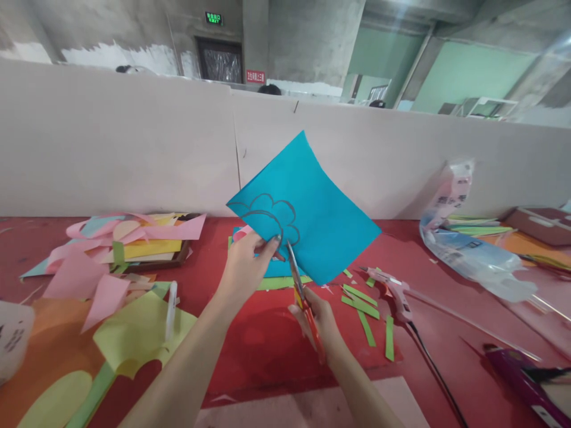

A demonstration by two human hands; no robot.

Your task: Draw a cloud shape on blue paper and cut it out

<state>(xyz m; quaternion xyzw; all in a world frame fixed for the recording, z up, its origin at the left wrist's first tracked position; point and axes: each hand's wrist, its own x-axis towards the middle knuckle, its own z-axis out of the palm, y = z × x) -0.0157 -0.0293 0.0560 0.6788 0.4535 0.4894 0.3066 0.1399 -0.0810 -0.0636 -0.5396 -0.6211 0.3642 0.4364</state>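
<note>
Before a white partition [134, 142], over a red table [214, 252], blue paper [332, 208] is held up

The sheet hangs tilted, one corner upward. The left hand [250, 258] pinches its lower-left edge between thumb and fingers, beside a scalloped drawn outline [294, 211]. The right hand [320, 312] is curled around the handles of scissors [296, 272], whose blade tips meet the paper near that outline; how wide the blades stand, I cannot tell.

1. Left grip [250, 254]: a bare human hand; the thumbnail [279, 238] looks dark and glossy.
2. Right grip [320, 315]: a bare human hand.
3. Left forearm [191, 351], right forearm [357, 380]: slim, bare down to the view's edge.
</note>
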